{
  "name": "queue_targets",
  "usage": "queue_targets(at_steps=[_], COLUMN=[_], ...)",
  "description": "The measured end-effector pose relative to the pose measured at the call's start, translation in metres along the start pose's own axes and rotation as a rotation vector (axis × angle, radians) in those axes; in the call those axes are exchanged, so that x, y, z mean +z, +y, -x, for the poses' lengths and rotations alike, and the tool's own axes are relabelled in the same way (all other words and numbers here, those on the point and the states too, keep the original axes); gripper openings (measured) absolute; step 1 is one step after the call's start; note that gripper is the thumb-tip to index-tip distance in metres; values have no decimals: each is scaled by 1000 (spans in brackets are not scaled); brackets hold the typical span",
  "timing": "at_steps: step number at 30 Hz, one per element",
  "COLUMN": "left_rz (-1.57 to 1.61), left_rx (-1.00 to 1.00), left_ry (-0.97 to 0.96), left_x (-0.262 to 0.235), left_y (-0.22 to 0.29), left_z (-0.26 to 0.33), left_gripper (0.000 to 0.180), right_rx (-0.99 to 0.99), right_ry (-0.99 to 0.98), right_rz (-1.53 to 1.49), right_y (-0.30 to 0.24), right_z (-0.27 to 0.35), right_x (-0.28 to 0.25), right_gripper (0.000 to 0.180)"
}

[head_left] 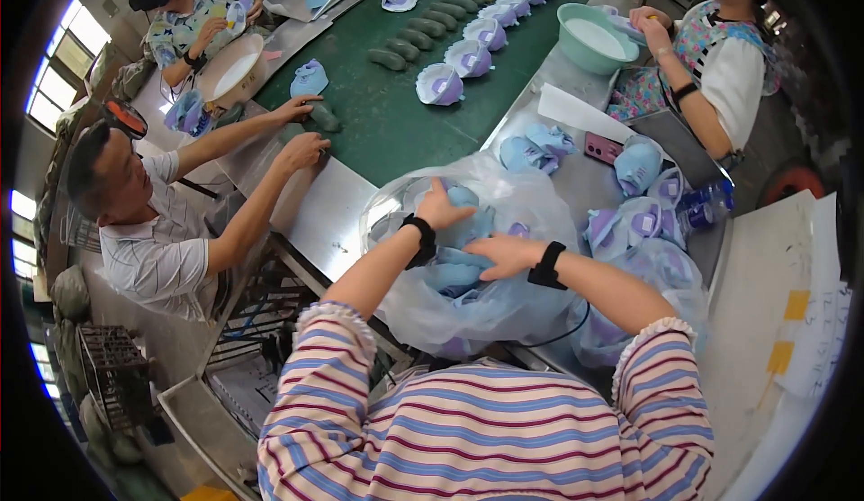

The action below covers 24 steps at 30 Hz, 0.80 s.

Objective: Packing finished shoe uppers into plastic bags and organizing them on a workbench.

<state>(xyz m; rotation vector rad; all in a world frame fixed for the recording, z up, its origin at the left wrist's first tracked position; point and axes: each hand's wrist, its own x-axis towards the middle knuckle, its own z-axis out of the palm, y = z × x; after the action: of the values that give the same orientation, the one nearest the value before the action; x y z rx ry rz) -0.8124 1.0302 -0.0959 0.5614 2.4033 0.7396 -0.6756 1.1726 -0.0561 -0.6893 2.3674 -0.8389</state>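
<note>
In front of me a clear plastic bag (pixel 531 298) stands with its mouth spread, holding several blue and purple shoe uppers. My left hand (pixel 439 206) reaches into it from the left, thumb and forefinger apart, against a pale blue upper (pixel 463 197). Opposite, my right hand (pixel 508 256) lies with fingers stretched over another blue upper (pixel 450 271). Neither hand visibly closes round a piece; some fingertips are hidden among the uppers. More loose uppers (pixel 529 153) lie just beyond the bag on the metal table.
A green conveyor belt (pixel 369 141) carries rows of purple-white uppers (pixel 441 84) and dark green shoe lasts (pixel 387 58). At left a co-worker's hands touch a last (pixel 322 118). Right are a phone (pixel 601 147), a bottle (pixel 706 204), a second bag (pixel 621 321) and a green basin (pixel 589 37).
</note>
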Motion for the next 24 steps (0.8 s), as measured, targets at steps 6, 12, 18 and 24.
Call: queue_targets(at_steps=[6, 12, 18, 24], left_rz=[-493, -466, -107, 260], left_rx=[2, 23, 309, 773], left_ry=[-176, -157, -216, 38], left_x=[-1, 13, -29, -113], left_y=[43, 30, 17, 68], left_z=[-20, -22, 13, 120], left_gripper=[89, 104, 72, 58], right_rx=[127, 702, 671, 503], right_ry=[140, 372, 766, 555], right_rz=[-188, -185, -25, -57], right_y=[-4, 6, 60, 79], right_z=[11, 24, 46, 72], right_x=[-15, -67, -66, -61], right_gripper=[49, 48, 63, 59])
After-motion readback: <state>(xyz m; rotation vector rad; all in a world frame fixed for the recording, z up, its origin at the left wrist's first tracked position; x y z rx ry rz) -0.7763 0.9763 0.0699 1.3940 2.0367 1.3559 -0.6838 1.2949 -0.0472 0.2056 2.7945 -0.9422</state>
